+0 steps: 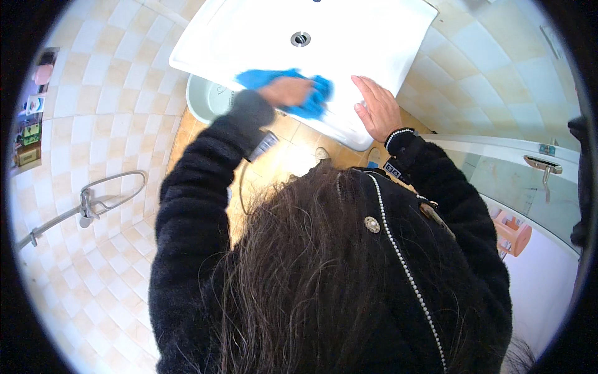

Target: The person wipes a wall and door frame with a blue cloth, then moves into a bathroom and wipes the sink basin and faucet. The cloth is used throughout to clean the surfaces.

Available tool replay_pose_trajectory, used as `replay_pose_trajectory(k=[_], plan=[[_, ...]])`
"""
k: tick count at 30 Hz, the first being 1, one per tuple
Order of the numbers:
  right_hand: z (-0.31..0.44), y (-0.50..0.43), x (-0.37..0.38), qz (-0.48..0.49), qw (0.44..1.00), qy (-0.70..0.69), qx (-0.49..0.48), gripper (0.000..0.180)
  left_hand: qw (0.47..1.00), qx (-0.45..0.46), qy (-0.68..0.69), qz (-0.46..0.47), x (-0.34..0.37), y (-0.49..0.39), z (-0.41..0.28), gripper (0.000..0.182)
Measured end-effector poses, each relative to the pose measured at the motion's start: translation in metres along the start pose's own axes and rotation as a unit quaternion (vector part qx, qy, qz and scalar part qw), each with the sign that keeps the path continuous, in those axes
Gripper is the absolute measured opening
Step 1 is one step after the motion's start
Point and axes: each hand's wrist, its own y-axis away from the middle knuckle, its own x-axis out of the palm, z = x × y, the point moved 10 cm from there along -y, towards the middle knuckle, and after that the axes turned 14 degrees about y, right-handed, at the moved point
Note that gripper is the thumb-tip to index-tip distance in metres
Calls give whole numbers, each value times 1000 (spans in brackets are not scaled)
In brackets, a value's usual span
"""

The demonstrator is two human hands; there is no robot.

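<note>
My left hand (pixel 287 91), blurred, grips a crumpled blue cloth (pixel 317 96) at the near rim of a white washbasin (pixel 369 42). Part of the cloth spreads leftward over the rim, and another part hangs over its front edge. Toward the basin's right front corner, my right hand (pixel 379 110) has its palm down and holds nothing; its fingers lie over the white surface, the thumb apart from them. A round metal drain (pixel 300 39) sits in the middle of the bowl.
A pale green plastic basin (pixel 205 100) stands below the washbasin's left side. On the left tiled wall are a shower mixer (pixel 88 205) and a niche shelf with toiletries (pixel 35 112). At right is a door with a metal handle (pixel 544 166), beside a pink plastic holder (pixel 511 233).
</note>
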Motion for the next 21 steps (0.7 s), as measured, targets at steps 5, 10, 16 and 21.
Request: replay_pose_trajectory(k=[5,10,16,21], plan=[[-3,1,0,-9,1000,-10,8,57,994,21,104,12,21,-10,-41,40],[-3,1,1,3,1000,-2,14,57,974,-47,-208,-79,-85,56,136,27],[-5,2,2,10,1000,-4,21,57,987,-121,-107,-23,-60,28,126,26],[-5,2,-1,-21,999,-37,14,57,989,115,-57,-76,41,-24,-74,54]])
